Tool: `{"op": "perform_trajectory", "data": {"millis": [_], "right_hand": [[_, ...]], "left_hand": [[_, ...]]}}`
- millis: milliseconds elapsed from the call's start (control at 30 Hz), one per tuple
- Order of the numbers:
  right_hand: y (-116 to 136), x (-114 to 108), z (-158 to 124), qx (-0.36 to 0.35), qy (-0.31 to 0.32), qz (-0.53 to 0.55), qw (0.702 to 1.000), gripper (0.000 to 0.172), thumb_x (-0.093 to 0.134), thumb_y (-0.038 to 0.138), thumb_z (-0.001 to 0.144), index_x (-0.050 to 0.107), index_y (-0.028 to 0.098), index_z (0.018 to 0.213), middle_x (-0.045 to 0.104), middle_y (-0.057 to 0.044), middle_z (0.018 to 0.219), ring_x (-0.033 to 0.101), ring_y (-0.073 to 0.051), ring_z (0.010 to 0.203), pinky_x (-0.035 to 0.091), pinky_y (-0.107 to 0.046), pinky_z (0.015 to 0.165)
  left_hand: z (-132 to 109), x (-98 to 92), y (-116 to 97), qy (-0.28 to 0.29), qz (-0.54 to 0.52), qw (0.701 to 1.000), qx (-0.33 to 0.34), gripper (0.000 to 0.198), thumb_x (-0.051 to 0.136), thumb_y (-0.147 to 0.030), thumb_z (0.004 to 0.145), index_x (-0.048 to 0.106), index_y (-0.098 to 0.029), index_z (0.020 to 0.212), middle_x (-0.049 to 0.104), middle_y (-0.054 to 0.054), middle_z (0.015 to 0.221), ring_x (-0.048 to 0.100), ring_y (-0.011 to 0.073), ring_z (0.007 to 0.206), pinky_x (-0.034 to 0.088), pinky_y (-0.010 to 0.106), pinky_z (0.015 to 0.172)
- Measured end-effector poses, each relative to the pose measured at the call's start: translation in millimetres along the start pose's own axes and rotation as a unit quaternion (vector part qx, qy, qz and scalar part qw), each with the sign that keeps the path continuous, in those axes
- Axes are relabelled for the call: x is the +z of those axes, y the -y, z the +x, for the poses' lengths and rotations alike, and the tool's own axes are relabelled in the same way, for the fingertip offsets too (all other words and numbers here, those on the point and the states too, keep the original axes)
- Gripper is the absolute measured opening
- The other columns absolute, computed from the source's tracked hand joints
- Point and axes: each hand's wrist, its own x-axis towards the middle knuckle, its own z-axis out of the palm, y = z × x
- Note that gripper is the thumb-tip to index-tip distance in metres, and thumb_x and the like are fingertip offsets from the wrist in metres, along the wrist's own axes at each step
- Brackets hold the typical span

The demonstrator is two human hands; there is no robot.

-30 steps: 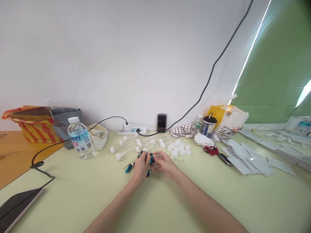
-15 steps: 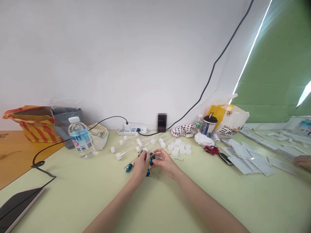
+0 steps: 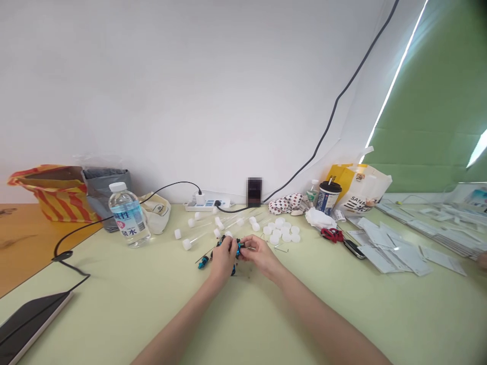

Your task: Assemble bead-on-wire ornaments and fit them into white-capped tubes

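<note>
Both of my hands meet around a small blue-and-black part (image 3: 239, 249) near the middle of the table. My left hand (image 3: 223, 259) is closed on its left side, with the fingertips pinching it from above. From the right, my right hand (image 3: 261, 254) pinches the same part between thumb and fingers. My fingers hide much of it, so I cannot make out its kind. Beside my left hand lies another blue-and-black piece (image 3: 203, 262) with a thin rod next to it. A further blue piece (image 3: 233, 271) shows just below my left hand.
Clear tubes with white caps (image 3: 187, 244) and several loose white caps (image 3: 279, 230) lie beyond my hands. A water bottle (image 3: 129, 223) stands left. Red-handled scissors (image 3: 332, 234), a dark oval object (image 3: 353, 249) and white flat packets (image 3: 384, 248) lie right. A person's hand (image 3: 482, 261) shows at the far right.
My hands stay on the blue-and-black part with only slight finger movement. The view has shifted a little, and the other person's hand has drawn back toward the right edge.
</note>
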Motion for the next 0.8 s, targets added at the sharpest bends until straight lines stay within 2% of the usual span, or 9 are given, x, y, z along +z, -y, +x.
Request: {"op": "perform_trajectory", "data": {"millis": [67,167,200,333,467,567,633,733,800], "right_hand": [[-0.6,-0.9,0.3,-0.006,0.005,0.02,1.0,0.047,0.078,0.04,0.053,0.055,0.02,0.089,0.059,0.0,0.08,0.059,-0.012,0.065,0.05,-0.027,0.059],[-2.4,-2.5,1.7,0.052,-0.007,0.003,0.999,0.044,0.065,0.055,0.063,0.055,0.017,0.082,0.058,-0.001,0.067,0.057,-0.012,0.052,0.047,-0.026,0.048],[-2.7,-2.9,2.2,0.054,-0.009,-0.006,0.998,0.044,0.065,0.056,0.063,0.056,0.016,0.079,0.058,0.0,0.064,0.055,-0.011,0.049,0.046,-0.026,0.047],[-0.4,-2.6,2.0,0.003,0.003,0.023,1.0,0.049,0.079,0.04,0.05,0.056,0.02,0.089,0.061,0.0,0.079,0.06,-0.013,0.065,0.05,-0.027,0.058],[2.2,-0.5,0.3,0.061,0.002,-0.001,0.998,0.043,0.065,0.054,0.063,0.057,0.015,0.08,0.058,0.0,0.061,0.056,-0.013,0.05,0.047,-0.028,0.049],[0.8,-0.4,0.3,0.002,0.003,0.007,1.0,0.043,0.077,0.041,0.053,0.057,0.017,0.084,0.06,-0.001,0.074,0.058,-0.012,0.06,0.05,-0.027,0.057],[-1.4,-1.1,1.2,0.002,0.001,0.025,1.0,0.045,0.076,0.041,0.054,0.056,0.02,0.089,0.06,-0.001,0.08,0.059,-0.013,0.066,0.05,-0.027,0.059],[-4.2,-2.3,2.8,0.056,-0.01,0.0,0.998,0.042,0.062,0.056,0.066,0.056,0.016,0.077,0.057,-0.001,0.063,0.053,-0.011,0.048,0.044,-0.025,0.044],[-4.4,-2.7,3.3,0.033,-0.009,-0.009,0.999,0.041,0.067,0.052,0.062,0.056,0.015,0.074,0.057,0.0,0.063,0.052,-0.009,0.047,0.044,-0.024,0.045]], "left_hand": [[0.2,0.3,0.5,-0.007,0.001,1.0,0.001,0.027,0.032,-0.035,0.083,0.035,-0.021,0.06,0.039,-0.005,0.048,0.038,0.0107,0.045,0.029,0.022,0.049],[0.3,0.6,1.3,-0.012,0.0,1.0,0.005,0.027,0.033,-0.035,0.082,0.036,-0.021,0.06,0.038,-0.006,0.047,0.037,0.0105,0.044,0.029,0.022,0.048],[0.4,0.7,1.6,-0.011,0.0,1.0,0.004,0.027,0.033,-0.035,0.082,0.035,-0.021,0.059,0.037,-0.006,0.047,0.036,0.0105,0.044,0.029,0.022,0.048],[0.6,0.2,1.3,-0.005,-0.008,1.0,-0.002,0.026,0.032,-0.036,0.083,0.035,-0.021,0.061,0.038,-0.006,0.048,0.038,0.011,0.044,0.029,0.022,0.049],[0.3,-0.7,-0.7,-0.004,-0.003,1.0,0.001,0.026,0.032,-0.036,0.082,0.033,-0.021,0.061,0.038,-0.006,0.047,0.037,0.0108,0.043,0.029,0.022,0.049],[0.3,-0.7,-0.9,-0.008,0.001,1.0,-0.002,0.026,0.032,-0.036,0.082,0.034,-0.021,0.06,0.039,-0.006,0.048,0.037,0.0107,0.044,0.029,0.022,0.05],[0.7,-0.4,-0.3,-0.011,0.003,1.0,-0.005,0.027,0.032,-0.036,0.082,0.035,-0.021,0.06,0.039,-0.006,0.048,0.037,0.0106,0.044,0.029,0.022,0.049],[1.1,0.1,0.4,-0.009,0.008,1.0,0.0,0.027,0.033,-0.035,0.082,0.037,-0.021,0.059,0.039,-0.006,0.047,0.036,0.0102,0.043,0.028,0.022,0.049],[1.3,0.0,0.8,-0.011,0.006,1.0,0.0,0.026,0.034,-0.035,0.081,0.037,-0.021,0.059,0.04,-0.005,0.046,0.037,0.0102,0.043,0.028,0.022,0.048]]}}
